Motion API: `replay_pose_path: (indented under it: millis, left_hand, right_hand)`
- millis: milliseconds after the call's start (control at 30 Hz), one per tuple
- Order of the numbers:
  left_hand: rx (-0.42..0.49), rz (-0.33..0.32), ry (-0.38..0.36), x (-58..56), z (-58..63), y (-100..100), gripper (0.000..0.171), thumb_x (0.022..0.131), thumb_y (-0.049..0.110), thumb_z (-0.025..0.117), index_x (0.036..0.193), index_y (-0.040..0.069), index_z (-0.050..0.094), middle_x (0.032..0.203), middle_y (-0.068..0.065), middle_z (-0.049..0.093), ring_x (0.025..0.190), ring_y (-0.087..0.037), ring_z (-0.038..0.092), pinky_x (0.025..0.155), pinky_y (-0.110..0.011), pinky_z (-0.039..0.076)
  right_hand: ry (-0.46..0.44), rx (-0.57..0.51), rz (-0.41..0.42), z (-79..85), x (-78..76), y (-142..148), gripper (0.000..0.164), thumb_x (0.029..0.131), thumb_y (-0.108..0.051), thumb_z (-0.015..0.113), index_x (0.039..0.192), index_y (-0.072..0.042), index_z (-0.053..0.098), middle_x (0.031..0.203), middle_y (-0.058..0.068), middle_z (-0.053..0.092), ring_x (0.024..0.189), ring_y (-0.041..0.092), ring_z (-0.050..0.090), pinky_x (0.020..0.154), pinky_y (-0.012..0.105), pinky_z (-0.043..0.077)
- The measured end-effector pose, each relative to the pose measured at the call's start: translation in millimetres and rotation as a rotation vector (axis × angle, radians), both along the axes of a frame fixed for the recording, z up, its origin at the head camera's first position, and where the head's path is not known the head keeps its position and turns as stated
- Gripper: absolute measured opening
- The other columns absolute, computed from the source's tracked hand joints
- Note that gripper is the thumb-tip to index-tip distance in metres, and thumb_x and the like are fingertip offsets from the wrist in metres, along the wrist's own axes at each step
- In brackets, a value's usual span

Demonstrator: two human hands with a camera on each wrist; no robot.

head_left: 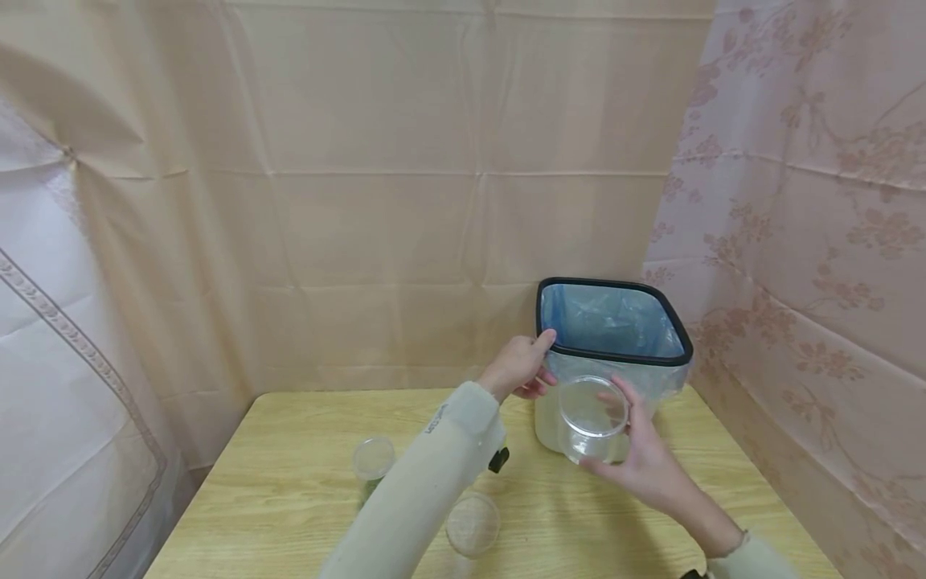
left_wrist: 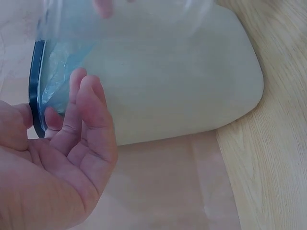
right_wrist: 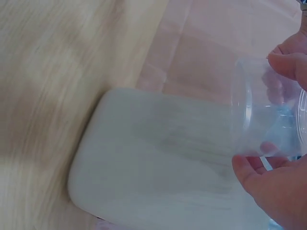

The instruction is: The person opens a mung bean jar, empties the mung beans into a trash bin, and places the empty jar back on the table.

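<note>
The right hand (head_left: 642, 462) grips a clear jar (head_left: 592, 418) (roughly upright) to its left, before the bin (head_left: 546, 418), below the rim (head_left: 615, 355) the left hand (head_left: 522, 366) pinches.

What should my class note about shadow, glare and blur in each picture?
Head view: soft, even light, glints on the clear container, a faint shadow on the table below the right hand; left wrist view: the container is hazy and cut off by the top edge; right wrist view: a bright streak on the container, the table looking soft and blurred.
</note>
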State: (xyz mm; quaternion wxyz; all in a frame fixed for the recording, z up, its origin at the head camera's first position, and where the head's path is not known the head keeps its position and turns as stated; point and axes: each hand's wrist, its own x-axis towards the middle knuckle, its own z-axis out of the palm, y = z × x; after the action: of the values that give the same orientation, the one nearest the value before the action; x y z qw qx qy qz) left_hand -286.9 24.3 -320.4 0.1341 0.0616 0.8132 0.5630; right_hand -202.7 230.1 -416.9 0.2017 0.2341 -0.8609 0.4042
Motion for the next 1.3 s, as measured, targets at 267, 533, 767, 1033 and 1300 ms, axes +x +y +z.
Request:
replay_pose_path:
  millis: [267,533,767,1033,1300]
  left_hand:
    - [0.018,-0.001,-0.006,0.9,0.2,-2.2,0.051,0.105,0.053,0.044,0.12,0.007,0.059,0.078,-0.009,0.07,0.055,-0.018,0.059,0.052,-0.028,0.052]
    - [0.041,0.0,-0.007,0.9,0.5,-2.6,0.053,0.105,0.054,0.044,0.122,0.006,0.059,0.08,-0.009,0.071,0.054,-0.018,0.058,0.053,-0.027,0.052]
    - [0.089,0.014,0.017,-1.6,-0.9,-1.1,0.045,0.105,0.05,0.047,0.112,0.007,0.059,0.079,-0.007,0.066,0.054,-0.017,0.056,0.053,-0.027,0.051]
    - [0.082,0.066,0.036,-4.3,-1.4,1.8,0.039,0.105,0.045,0.052,0.093,0.008,0.055,0.08,-0.005,0.058,0.063,-0.021,0.06,0.064,-0.036,0.057]
    - [0.119,0.077,0.044,-3.2,-2.8,4.2,0.035,0.106,0.041,0.053,0.092,0.008,0.05,0.081,-0.007,0.055,0.079,-0.029,0.07,0.085,-0.051,0.058]
  right_hand:
    - [-0.059,-0.041,0.039,-19.1,-0.2,-0.9,0.128,0.065,-0.005,0.095,0.16,-0.011,0.01,0.142,0.023,0.05,0.125,0.042,0.051,0.094,0.066,0.045]
    - [-0.11,-0.043,0.016,-42.7,1.6,0.5,0.125,0.063,-0.012,0.097,0.157,-0.007,0.014,0.136,0.028,0.055,0.122,0.047,0.053,0.096,0.064,0.044]
    - [-0.209,-0.087,-0.029,-55.7,2.5,4.7,0.121,0.065,-0.009,0.096,0.155,-0.008,0.015,0.134,0.031,0.055,0.116,0.047,0.056,0.093,0.064,0.048]
    - [-0.26,-0.056,-0.05,-69.7,4.6,7.1,0.12,0.063,-0.012,0.097,0.153,-0.005,0.016,0.129,0.032,0.057,0.113,0.047,0.057,0.089,0.059,0.052]
    - [-0.373,-0.045,-0.06,-80.9,7.9,9.1,0.119,0.063,-0.01,0.097,0.15,-0.003,0.016,0.13,0.035,0.054,0.122,0.055,0.051,0.1,0.066,0.041]
